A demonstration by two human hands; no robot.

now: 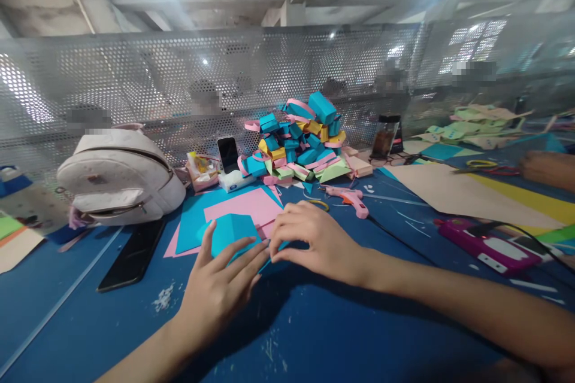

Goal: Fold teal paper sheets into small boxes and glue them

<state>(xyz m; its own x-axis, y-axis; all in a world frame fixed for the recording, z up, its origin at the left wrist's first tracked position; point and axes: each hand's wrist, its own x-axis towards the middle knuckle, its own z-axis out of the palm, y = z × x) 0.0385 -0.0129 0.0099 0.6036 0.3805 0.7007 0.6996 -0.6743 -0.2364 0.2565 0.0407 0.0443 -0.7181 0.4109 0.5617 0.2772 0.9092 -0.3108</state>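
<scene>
A folded piece of blue paper (231,227) is between my hands, just above the table. My left hand (220,287) lies against its near side, fingers stretched out and thumb raised. The thumb and fingertips of my right hand (318,242) are pinched together at the paper's right end, where a bit of blue shows between them. My fingers hide part of the paper. Beneath and behind it are sheets of pink paper (251,202) and blue paper (187,233) on the blue table (287,323).
Beyond the sheets rises a pile of coloured paper pieces (296,143). A pink glue gun (350,196) with a cord lies right of it. To the left are a white backpack (121,173) and a black phone (132,257). A purple device (487,245) and another person's hand (548,169) are at right.
</scene>
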